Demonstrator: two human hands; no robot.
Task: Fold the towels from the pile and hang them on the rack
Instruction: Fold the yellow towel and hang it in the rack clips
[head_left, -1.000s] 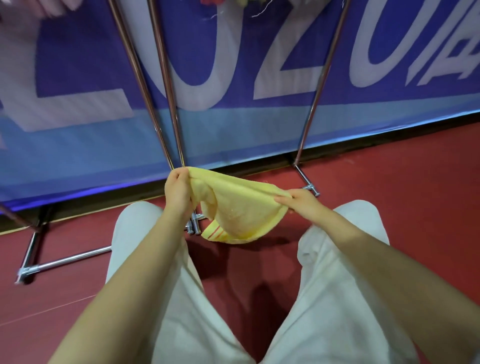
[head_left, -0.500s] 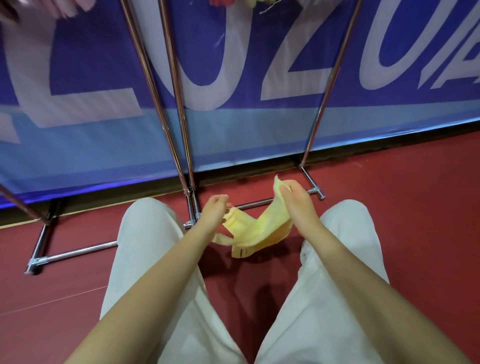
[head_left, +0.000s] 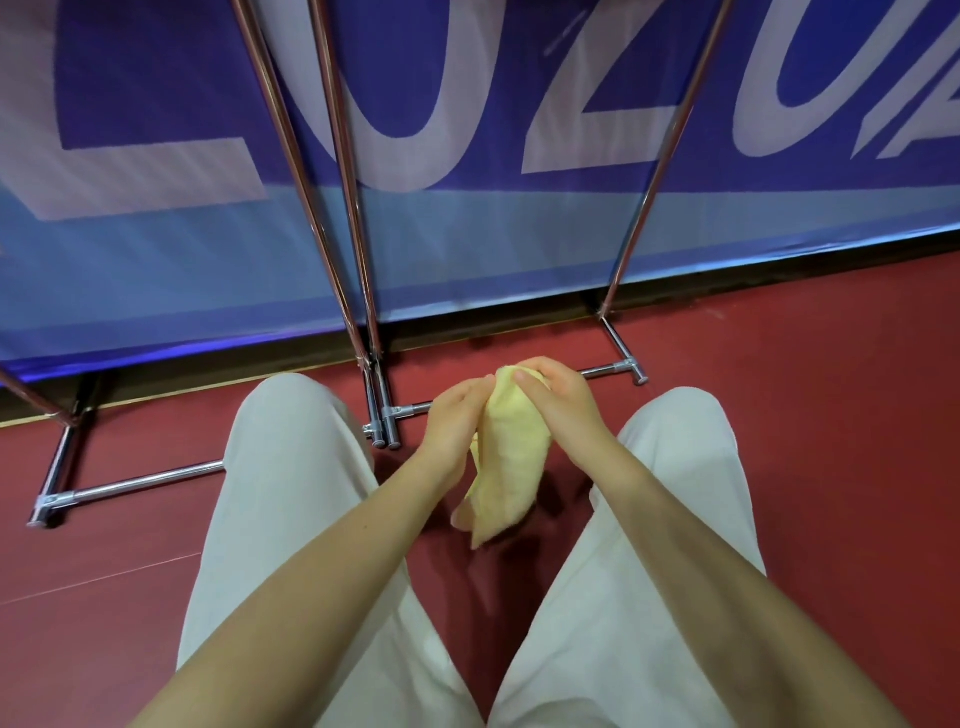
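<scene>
We hold the yellow towel (head_left: 511, 457) between our left hand (head_left: 451, 418) and right hand (head_left: 560, 402), both gripping its top, above the red floor (head_left: 810, 395).

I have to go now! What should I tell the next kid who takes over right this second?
Left hand: holds the yellow towel near its top.
Right hand: grips the towel's top edge.
Towel: folded narrow, hanging between the knees above the floor, in front of the rack.
Done: this towel is mostly folded.
Left: finish the fold, hang it on the rack. The pile is out of view.
</scene>
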